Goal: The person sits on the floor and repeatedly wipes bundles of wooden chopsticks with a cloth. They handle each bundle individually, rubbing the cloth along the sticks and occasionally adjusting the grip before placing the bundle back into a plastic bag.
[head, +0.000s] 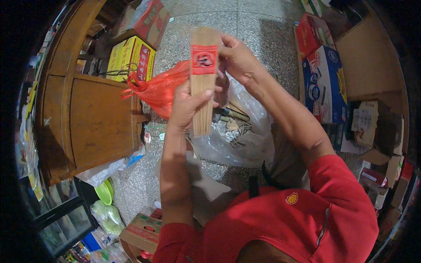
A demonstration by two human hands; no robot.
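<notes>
A flat bundle of thin tan sticks (202,85) in clear wrapping is held up before me, a red label around its upper half. My left hand (190,102) grips its lower part, thumb across the front. At the upper right edge, beside the label, the fingers of my right hand (238,59) pinch the bundle; part of the grip is hidden behind it. Below on the floor lies an open clear plastic bag (260,148) with more sticks (235,107), dark rolls and a white wire-like piece inside. A knotted red plastic bag (164,88) sits behind my left hand.
A wooden cabinet (102,121) stands on the left, with a yellow carton (123,54) beyond it. Along the right are a blue-and-white box (325,85), a red box (314,34) and open cardboard boxes (366,121). An open carton (139,230) sits at lower left.
</notes>
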